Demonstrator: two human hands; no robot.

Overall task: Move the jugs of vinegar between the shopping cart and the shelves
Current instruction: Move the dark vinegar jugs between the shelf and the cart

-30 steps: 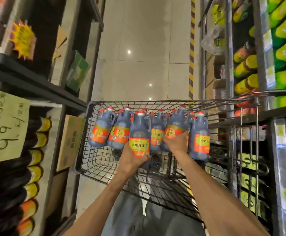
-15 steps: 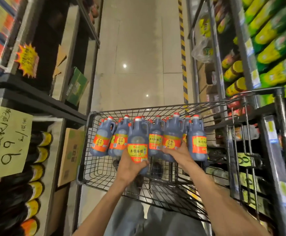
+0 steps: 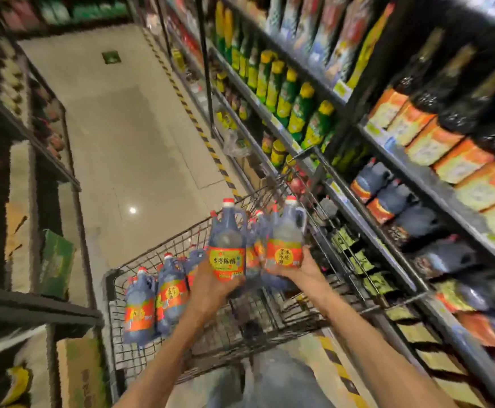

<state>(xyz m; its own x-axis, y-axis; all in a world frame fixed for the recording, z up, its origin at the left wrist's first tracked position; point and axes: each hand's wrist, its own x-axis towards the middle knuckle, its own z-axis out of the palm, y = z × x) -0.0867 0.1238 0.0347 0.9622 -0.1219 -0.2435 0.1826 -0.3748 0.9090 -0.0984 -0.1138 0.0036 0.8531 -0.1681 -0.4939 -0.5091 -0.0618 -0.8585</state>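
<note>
On the left of the shopping cart (image 3: pixel 140 346), a few jugs (image 3: pixel 152 301) stand against its wire wall, and they could topple if the cart gets knocked while it is being unloaded. The left hand (image 3: pixel 211 285) wraps low around the label of one vinegar jug (image 3: pixel 227 248), lifted above the basket; gripped at the body and not by its handle, that jug could slip as it swings. Just beside it the right hand (image 3: pixel 298 269) cradles the base of a second jug (image 3: pixel 284 245), with more jugs behind it that are too blurred to count. To the right, the shelf (image 3: pixel 367 228) already holds matching jugs (image 3: pixel 387 195), so a hurried placement may clip the shelf edge or push those over. Compared with half a second ago, both jugs have risen out of the packed row, that row has split, and the view has swung from the aisle floor toward the right-hand shelving, smearing the picture
</note>
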